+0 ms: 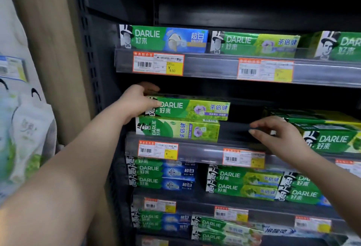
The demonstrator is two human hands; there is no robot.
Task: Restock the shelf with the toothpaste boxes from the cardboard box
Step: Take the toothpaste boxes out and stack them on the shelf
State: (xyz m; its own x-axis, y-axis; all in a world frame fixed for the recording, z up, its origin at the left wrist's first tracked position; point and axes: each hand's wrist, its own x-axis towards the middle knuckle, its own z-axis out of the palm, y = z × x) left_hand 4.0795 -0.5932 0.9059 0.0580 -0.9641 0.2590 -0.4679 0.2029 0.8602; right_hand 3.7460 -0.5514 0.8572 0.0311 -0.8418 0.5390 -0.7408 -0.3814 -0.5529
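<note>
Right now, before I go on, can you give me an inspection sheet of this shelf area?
Surface: dark shelf, price tags on its front rail.
Job's things: upper toothpaste box lies on lower toothpaste box; another stack at right, gap between; cardboard box not in view.
Clutter: nothing seen.
Grippers: left hand grips the upper box's left end; right hand open, empty, before the gap.
Cables: nothing seen.
Surroundings: wooden post and white pouches at left; stocked shelves above and below.

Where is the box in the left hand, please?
Head view, second shelf's left end: the box sits atop another green box, gripped by the left hand.
</note>
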